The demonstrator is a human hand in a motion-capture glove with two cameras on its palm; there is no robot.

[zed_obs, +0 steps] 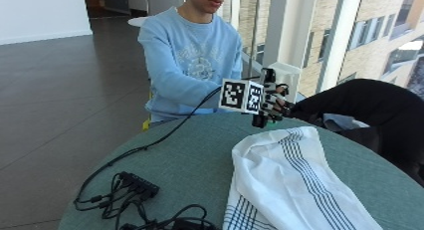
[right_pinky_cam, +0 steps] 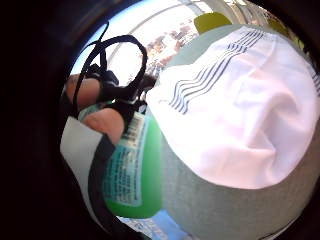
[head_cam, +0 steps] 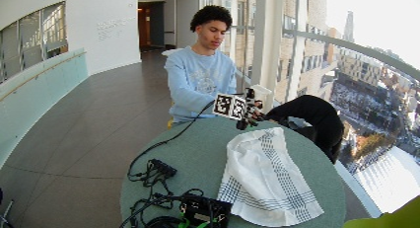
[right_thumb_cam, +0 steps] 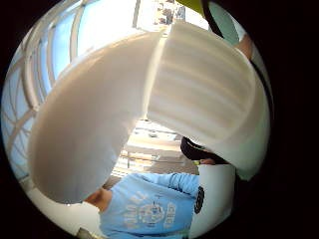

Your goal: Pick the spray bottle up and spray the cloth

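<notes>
On the counter (zed_obs: 185, 160) the white striped cloth (zed_obs: 291, 180) lies nearest you. Beyond its far end, your gloved right hand (zed_obs: 275, 104) has its grip curled round the green spray bottle (right_pinky_cam: 137, 170), held above the counter.

Little can be read. The green plastic spray bottle (right_pinky_cam: 142, 170) carries a teal and white label (right_pinky_cam: 124, 167) with a black barcode at the end nearest the gloved right hand (right_pinky_cam: 102, 107), but its lines of small print are too blurred to make out. The person's light blue sweatshirt (zed_obs: 192, 60) has a pale round crest on the chest with a curved row of capital letters above it (right_thumb_cam: 142, 211); the letters do not resolve into a word in either the thumb-side palm view or the outside views. The white wall far behind the person bears faint grey lettering (head_cam: 111, 26), too small to read
</notes>
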